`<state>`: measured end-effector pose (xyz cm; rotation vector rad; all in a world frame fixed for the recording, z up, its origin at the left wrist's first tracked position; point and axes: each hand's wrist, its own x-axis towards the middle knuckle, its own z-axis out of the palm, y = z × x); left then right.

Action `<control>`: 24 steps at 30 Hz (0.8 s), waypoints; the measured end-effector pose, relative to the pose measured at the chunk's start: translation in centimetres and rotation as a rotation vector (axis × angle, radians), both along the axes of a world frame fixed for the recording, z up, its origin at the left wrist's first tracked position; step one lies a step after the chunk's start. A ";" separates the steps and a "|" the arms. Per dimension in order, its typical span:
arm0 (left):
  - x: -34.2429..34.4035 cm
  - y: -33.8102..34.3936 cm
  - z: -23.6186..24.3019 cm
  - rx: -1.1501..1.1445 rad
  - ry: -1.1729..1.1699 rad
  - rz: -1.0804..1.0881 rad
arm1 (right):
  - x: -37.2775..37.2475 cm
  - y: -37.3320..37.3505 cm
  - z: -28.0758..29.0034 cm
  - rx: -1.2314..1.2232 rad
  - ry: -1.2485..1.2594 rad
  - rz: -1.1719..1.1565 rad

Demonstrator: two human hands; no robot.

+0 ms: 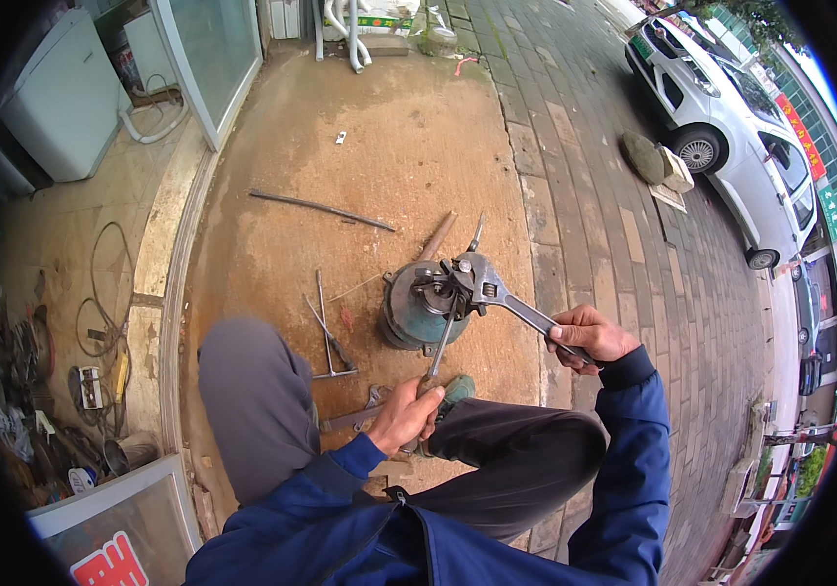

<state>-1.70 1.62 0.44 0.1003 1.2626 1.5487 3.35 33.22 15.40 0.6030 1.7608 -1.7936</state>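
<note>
In front of my knees a round green metal body (407,320), perhaps a motor or pump, sits on the concrete with dark metal parts on top. My right hand (584,335) is closed round the handle of a large adjustable wrench (526,311). The wrench's head lies against the dark parts on top. My left hand (406,415) grips a thin-shafted tool that looks like a screwdriver (441,347); its shaft slants up to those same parts, where its tip is hidden. Behind the body a wooden handle (438,234) sticks out.
A long dark rod (321,209) and a T-shaped metal tool (328,337) lie on the concrete. Leftward, past a doorway track, are a white appliance (72,98), coiled cable (96,311) and piled tools. Brick paving runs along the right, with a stone (643,156) and a parked white car (721,117).
</note>
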 end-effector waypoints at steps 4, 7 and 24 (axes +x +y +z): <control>0.9 0.1 0.1 -0.008 0.001 0.011 | 1.1 -0.6 0.0 -0.026 0.013 -0.015; 1.1 0.1 0.4 0.018 -0.039 0.023 | 2.2 -1.7 -0.3 -0.040 0.024 -0.046; 3.5 0.9 0.1 0.063 0.152 0.169 | 0.4 -29.4 -6.1 -0.349 0.334 -1.038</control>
